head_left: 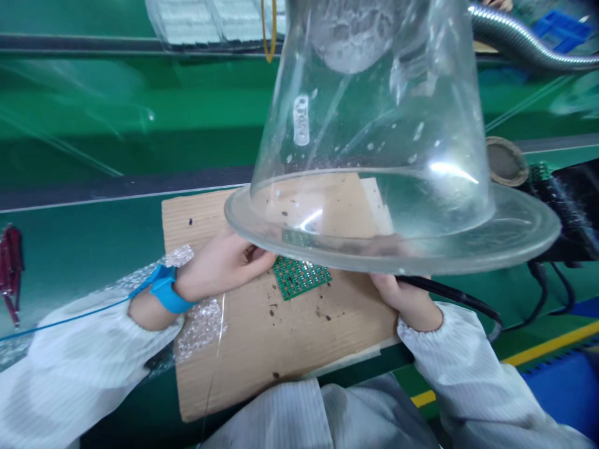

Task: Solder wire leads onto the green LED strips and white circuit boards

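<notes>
A green circuit board (302, 279) with rows of small shiny pads lies on a brown cardboard sheet (290, 343). At its left edge, my left hand (229, 262) is closed in a pinch, with a thin solder wire (219, 324) trailing down from under it; the fingertips are partly hidden. A blue wrist strap (166, 290) circles that wrist. To the right of the board, my right hand (393, 287) is closed around a soldering iron, whose black cable (449, 293) runs out to the right. The clear hood's rim blurs the iron's tip and most of these fingers.
A large transparent fume hood (374, 143) hangs over the board, close above both hands. Bubble wrap (201, 327) lies under my left forearm. Red-handled pliers (12, 268) are at far left. A flexible metal duct (524, 43) crosses the upper right, near another person's hand (498, 5).
</notes>
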A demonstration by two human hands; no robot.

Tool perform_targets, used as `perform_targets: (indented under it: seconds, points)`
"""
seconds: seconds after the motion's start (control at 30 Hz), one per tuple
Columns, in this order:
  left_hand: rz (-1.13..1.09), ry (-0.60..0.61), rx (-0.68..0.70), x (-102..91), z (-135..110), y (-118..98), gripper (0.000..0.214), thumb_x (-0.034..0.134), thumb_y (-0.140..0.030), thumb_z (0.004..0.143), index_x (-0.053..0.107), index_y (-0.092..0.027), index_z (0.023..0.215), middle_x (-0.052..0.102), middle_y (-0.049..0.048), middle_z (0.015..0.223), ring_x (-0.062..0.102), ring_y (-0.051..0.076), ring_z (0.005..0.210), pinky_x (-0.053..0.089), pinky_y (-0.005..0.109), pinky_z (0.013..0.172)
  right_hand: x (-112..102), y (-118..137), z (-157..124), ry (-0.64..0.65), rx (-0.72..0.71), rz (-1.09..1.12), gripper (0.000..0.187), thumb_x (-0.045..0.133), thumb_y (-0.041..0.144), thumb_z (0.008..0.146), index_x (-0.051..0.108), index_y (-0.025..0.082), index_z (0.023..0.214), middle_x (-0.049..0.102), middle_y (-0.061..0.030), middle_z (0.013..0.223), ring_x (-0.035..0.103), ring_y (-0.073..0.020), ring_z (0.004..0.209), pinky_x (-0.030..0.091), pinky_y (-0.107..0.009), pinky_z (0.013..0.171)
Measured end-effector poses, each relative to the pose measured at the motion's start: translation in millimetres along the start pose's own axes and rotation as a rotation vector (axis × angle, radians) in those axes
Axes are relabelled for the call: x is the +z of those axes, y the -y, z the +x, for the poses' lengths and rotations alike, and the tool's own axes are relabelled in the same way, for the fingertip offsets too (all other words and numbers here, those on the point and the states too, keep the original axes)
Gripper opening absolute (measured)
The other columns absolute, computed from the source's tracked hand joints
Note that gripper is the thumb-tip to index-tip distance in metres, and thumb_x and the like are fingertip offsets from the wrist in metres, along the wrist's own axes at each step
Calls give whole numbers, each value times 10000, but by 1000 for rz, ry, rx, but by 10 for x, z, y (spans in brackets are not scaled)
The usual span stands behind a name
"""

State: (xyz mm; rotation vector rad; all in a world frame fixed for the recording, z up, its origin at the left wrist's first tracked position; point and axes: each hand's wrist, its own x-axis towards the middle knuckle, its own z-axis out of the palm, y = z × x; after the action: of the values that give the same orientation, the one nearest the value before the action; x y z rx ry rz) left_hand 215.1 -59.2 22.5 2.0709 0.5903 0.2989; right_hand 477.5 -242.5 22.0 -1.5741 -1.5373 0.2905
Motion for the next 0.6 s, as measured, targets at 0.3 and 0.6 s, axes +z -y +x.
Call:
perform_targets:
  seconds: [0.3,0.6]
  points:
    - [-10,28,3,-13,25,-33,256,624,-352,963,551,-239,745,533,-9,659,542,164,647,531,308,625,-3,-5,16,31,3,38,263,635,434,1050,729,221,927,781,-55,839,747,-213,730,608,-315,619]
    - [-39,34,27,-28,37,-40,288,596,-435,984,568,-244,770,509,-20,623,511,159,619,552,304,615,15,-22,17,11,25,59,366,642,528,1036,725,229,841,715,-40,707,708,-219,665,597,-348,632]
